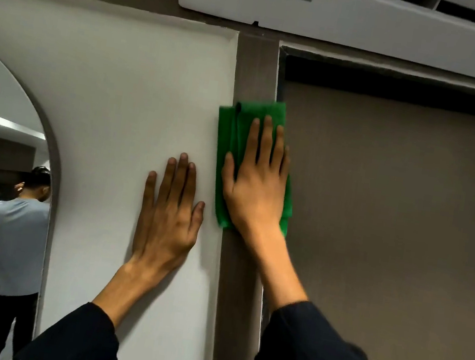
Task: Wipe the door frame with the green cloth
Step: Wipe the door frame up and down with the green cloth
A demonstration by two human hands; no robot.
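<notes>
Door frame, the dark upright strip between the white wall and the brown door, is getting its wipe partway up. Spreading flat across it is the green cloth, folded, lapping onto both wall and door. The right hand is pressing it open-palmed; the left hand is lying flat on the wall, gripping nothing (bracing, I'd guess). Next it wants a steady slide along the strip, I reckon.
</notes>
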